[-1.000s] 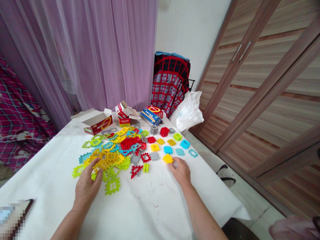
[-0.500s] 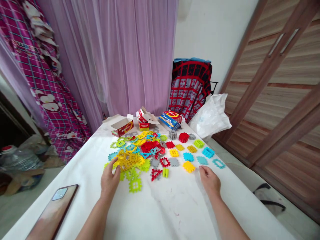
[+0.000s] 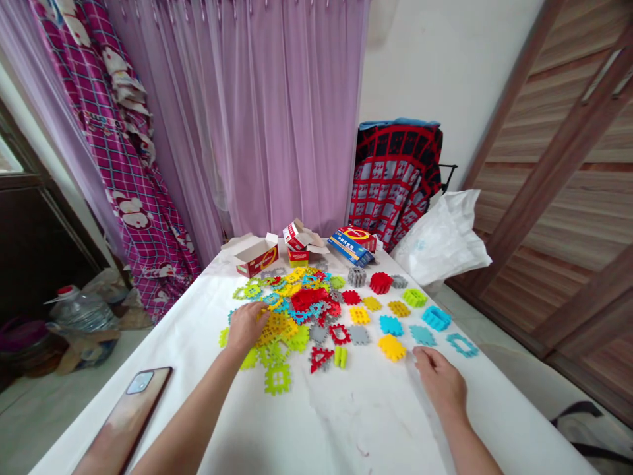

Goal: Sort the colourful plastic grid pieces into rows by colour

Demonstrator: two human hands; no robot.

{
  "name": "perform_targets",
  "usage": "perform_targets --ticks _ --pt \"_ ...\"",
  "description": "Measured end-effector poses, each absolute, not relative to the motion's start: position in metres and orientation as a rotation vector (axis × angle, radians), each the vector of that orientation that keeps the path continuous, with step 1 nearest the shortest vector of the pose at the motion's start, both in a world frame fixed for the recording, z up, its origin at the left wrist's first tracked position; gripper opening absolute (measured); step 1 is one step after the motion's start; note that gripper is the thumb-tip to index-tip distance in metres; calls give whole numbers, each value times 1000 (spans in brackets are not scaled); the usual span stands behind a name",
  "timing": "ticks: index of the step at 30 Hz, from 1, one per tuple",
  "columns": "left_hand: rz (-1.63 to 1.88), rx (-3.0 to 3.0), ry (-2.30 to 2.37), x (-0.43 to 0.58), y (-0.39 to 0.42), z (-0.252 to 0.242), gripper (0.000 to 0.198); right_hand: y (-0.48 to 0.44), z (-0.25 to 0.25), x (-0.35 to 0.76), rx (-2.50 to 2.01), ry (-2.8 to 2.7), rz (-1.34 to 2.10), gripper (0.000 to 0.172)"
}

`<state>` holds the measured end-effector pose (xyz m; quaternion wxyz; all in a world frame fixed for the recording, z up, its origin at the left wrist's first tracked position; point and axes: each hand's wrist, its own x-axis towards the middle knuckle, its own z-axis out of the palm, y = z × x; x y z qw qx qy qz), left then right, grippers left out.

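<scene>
My left hand [image 3: 247, 324] reaches over the left side of a pile of plastic interlocking building pieces. Its fingertips are at the yellow lattice pieces [image 3: 277, 326], fingers and thumb slightly apart; it covers part of the pile. My right hand [image 3: 442, 379] rests on the table with curled fingers, and nothing shows in them. Just beyond it lie a yellow square piece [image 3: 392, 348] and a light-blue piece [image 3: 422, 335]. A red triangle piece [image 3: 320, 359] and a green square piece [image 3: 277, 379] lie at the pile's near edge.
Opened cardboard boxes [image 3: 257, 256] and a blue box [image 3: 351, 248] stand at the table's far end. A white plastic bag [image 3: 440, 234] is at the far right corner. A phone [image 3: 126, 419] lies at the near left. Sorted pieces, such as a blue stack [image 3: 437, 318], sit on the right.
My left hand has moved forward and right onto the yellow pieces. My right hand stays curled beside the yellow square piece. The camera view has shifted a little.
</scene>
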<state>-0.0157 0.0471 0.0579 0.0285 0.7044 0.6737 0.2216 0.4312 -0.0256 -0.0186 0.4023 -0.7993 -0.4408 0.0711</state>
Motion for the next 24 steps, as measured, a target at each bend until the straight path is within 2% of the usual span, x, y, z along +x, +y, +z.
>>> perform_targets --ticks 5,9,17,24 --pt "314 2150 2112 3 86 73 42 -29 -9 425 -2033 -1046 305 51" --pt "175 2059 2110 4 103 81 41 -30 -3 422 -2061 -1036 341 56" --pt "547 1865 2023 -23 103 90 42 -29 -6 423 -2048 -1041 345 53" --pt "712 1632 1754 -28 86 69 39 -32 3 417 -2084 -1067 318 54"
